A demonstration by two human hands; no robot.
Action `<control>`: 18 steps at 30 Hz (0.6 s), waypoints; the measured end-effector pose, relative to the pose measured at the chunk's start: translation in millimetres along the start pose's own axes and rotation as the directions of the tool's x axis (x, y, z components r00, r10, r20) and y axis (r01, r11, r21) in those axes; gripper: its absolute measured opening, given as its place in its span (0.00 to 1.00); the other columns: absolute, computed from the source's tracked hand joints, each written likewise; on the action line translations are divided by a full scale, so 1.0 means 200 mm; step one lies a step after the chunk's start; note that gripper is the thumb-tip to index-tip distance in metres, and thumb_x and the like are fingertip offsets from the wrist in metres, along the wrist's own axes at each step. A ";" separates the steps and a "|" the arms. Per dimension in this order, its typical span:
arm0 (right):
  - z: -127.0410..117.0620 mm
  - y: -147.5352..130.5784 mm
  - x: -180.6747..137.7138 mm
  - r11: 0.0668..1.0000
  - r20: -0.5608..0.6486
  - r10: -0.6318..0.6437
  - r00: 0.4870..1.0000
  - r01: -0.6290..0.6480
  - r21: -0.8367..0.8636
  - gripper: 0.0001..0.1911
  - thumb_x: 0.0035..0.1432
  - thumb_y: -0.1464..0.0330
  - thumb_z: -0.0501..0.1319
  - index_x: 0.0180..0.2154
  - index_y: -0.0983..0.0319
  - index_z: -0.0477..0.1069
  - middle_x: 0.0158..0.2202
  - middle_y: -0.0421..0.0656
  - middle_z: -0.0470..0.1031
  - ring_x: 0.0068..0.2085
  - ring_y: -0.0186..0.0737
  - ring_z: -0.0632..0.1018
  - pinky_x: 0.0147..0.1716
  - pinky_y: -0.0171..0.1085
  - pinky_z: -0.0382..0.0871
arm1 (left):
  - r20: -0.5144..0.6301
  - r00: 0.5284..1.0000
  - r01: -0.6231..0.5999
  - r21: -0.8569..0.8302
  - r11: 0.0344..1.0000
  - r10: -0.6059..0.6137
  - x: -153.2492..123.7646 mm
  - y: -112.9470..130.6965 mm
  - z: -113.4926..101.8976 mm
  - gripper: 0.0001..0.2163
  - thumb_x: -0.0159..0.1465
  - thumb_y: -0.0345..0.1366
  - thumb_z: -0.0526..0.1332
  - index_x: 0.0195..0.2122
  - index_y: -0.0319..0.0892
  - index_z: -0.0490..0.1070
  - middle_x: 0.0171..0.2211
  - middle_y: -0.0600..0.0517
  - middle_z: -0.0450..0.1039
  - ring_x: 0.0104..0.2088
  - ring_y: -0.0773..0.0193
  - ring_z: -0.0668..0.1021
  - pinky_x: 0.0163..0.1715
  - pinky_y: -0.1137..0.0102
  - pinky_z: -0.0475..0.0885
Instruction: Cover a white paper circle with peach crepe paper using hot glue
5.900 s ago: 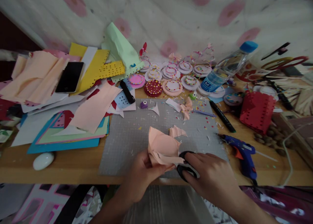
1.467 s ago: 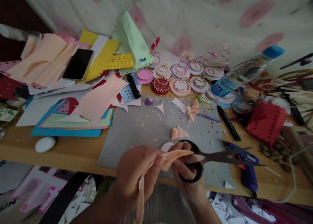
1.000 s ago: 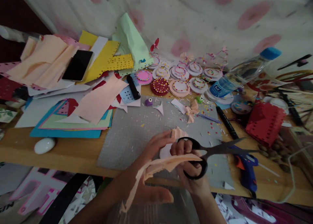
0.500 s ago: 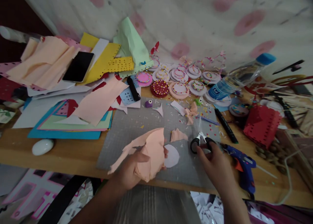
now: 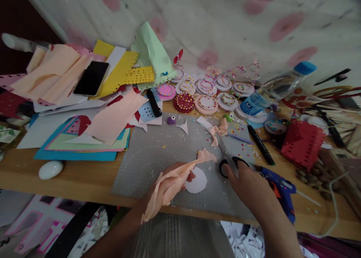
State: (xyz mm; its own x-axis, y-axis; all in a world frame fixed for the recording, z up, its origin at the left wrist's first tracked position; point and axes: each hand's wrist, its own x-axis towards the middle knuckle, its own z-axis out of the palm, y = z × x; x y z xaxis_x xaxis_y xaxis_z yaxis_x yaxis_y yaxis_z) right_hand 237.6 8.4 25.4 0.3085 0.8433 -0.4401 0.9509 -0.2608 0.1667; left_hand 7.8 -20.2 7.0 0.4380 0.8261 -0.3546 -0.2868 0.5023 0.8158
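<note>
We take this for a home craft corner, though the view shows little beyond the tabletop: a wooden table [image 5: 84, 181] carries a grey cutting mat [image 5: 158, 153], heaps of coloured paper [image 5: 81, 147], rows of dotted paper discs [image 5: 207, 102], scissors [image 5: 226, 160] and a blue glue gun [image 5: 282, 186], with a spotted cloth [image 5: 225, 25] hung behind and paper offcuts [image 5: 245, 240] on the floor.

Dim, soft light (warped edges)

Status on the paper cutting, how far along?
Done: a cut paper circle lies on the cutting mat. In hand: left hand grips the peach paper offcut; right hand touches the scissors, flat on the mat. Left: the circle is plain, unlike the dotted discs behind.
</note>
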 end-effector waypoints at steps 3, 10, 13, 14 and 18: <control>-0.03 0.02 0.02 0.999 0.002 0.019 1.000 -0.019 -0.029 0.18 0.69 0.62 0.49 0.48 0.64 0.71 0.39 0.55 0.81 0.43 0.55 0.82 0.37 0.43 0.70 | 0.027 0.999 -0.046 0.067 0.997 0.044 0.01 -0.05 -0.04 0.22 0.65 0.46 0.52 0.55 0.43 0.71 0.49 0.47 0.74 0.50 0.52 0.73 0.51 0.63 0.65; -0.02 0.05 0.07 0.993 -0.056 -0.064 0.996 0.058 -0.104 0.15 0.66 0.63 0.54 0.45 0.66 0.74 0.37 0.55 0.81 0.36 0.55 0.83 0.31 0.43 0.72 | 0.106 0.991 -0.105 0.221 0.970 0.083 0.08 -0.06 -0.08 0.20 0.64 0.50 0.56 0.48 0.43 0.74 0.41 0.47 0.74 0.41 0.55 0.73 0.41 0.67 0.68; -0.02 0.09 0.02 0.927 -0.372 -0.356 0.857 0.373 -0.027 0.13 0.63 0.66 0.58 0.46 0.64 0.73 0.44 0.52 0.79 0.38 0.50 0.82 0.31 0.42 0.73 | 0.087 0.992 -0.111 0.221 0.969 0.094 0.07 -0.07 -0.06 0.19 0.65 0.49 0.56 0.51 0.44 0.74 0.44 0.47 0.74 0.44 0.55 0.73 0.44 0.68 0.67; -0.02 0.09 -0.02 0.844 -0.516 -0.462 0.722 0.536 -0.006 0.12 0.63 0.67 0.59 0.47 0.63 0.72 0.45 0.51 0.77 0.39 0.48 0.81 0.33 0.41 0.73 | 0.088 0.992 -0.112 0.208 0.972 0.096 0.07 -0.07 -0.06 0.20 0.66 0.48 0.56 0.52 0.44 0.73 0.46 0.47 0.74 0.45 0.55 0.73 0.45 0.68 0.67; -0.05 0.04 -0.16 0.479 -0.762 -0.581 0.285 0.877 -0.037 0.13 0.62 0.72 0.60 0.49 0.58 0.72 0.39 0.45 0.75 0.40 0.40 0.76 0.39 0.38 0.71 | 0.120 0.992 -0.051 0.090 0.995 0.040 0.05 -0.05 -0.01 0.19 0.63 0.48 0.59 0.52 0.46 0.74 0.48 0.49 0.75 0.49 0.52 0.73 0.48 0.65 0.68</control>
State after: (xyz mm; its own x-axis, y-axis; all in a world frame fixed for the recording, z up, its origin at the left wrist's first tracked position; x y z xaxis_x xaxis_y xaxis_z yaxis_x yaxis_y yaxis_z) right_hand 234.4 -15.9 49.5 -0.4843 0.7504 0.4498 0.7253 0.6319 -0.2733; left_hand 12.7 -16.5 -6.7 0.5255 0.8086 -0.2646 -0.2305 0.4347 0.8705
